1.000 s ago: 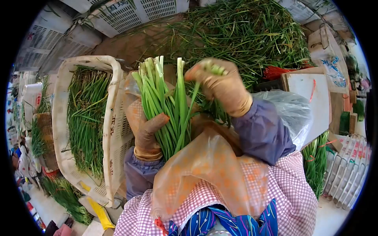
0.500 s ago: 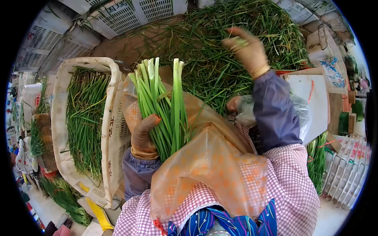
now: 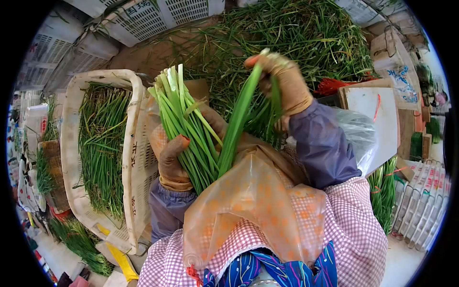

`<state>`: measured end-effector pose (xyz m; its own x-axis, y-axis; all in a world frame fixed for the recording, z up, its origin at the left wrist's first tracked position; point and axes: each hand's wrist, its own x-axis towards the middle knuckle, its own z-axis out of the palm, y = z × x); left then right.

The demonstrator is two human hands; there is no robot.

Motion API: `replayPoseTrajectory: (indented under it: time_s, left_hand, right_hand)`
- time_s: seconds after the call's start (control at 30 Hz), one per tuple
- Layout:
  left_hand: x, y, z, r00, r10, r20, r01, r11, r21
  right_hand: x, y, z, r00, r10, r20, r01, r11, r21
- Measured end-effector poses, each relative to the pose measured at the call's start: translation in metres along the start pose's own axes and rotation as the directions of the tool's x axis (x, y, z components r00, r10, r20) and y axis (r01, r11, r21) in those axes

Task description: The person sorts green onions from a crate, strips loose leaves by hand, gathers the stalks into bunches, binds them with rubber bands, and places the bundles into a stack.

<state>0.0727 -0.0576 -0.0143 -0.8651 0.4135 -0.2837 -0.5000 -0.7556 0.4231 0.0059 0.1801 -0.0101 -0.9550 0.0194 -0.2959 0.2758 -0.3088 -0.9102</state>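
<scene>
The brown ground surface (image 3: 143,60) carries a broad, tangled heap of loose green leaves (image 3: 306,43). The heap covers the surface's right portion and extends toward the far edge. Scattered leaves thin out toward the left, exposing bare ground. White slotted crates (image 3: 143,20) stand along the far-left edge.

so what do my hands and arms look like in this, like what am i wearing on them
Your left hand and right hand have thin tan gloves on, wrinkled and bunched at the wrists. Orange tips, maybe finger covers, show on both. Above are shiny, dull purple sleeve covers, gathered at the cuffs, then pink-and-white checked cloth at the right upper arm.
</scene>
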Motion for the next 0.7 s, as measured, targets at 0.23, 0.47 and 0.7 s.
replayPoseTrajectory:
  time_s: [0.23,0.47,0.7]
  left_hand:
    - [0.0,0.01,-0.023,0.982,-0.081,0.172,0.099,0.991,-0.095]
    - [0.003,0.009,-0.008,0.965,-0.176,0.193,0.197,0.976,-0.093]
    - [0.0,0.003,-0.017,0.989,-0.147,0.034,0.145,0.989,0.036]
  right_hand:
    - [0.065,-0.056,-0.118,0.672,-0.61,-0.42,0.596,0.782,-0.183]
    - [-0.013,-0.032,0.014,0.927,-0.175,0.331,0.273,0.921,-0.277]
    - [-0.035,0.002,0.052,0.89,-0.12,0.441,0.393,0.692,-0.606]
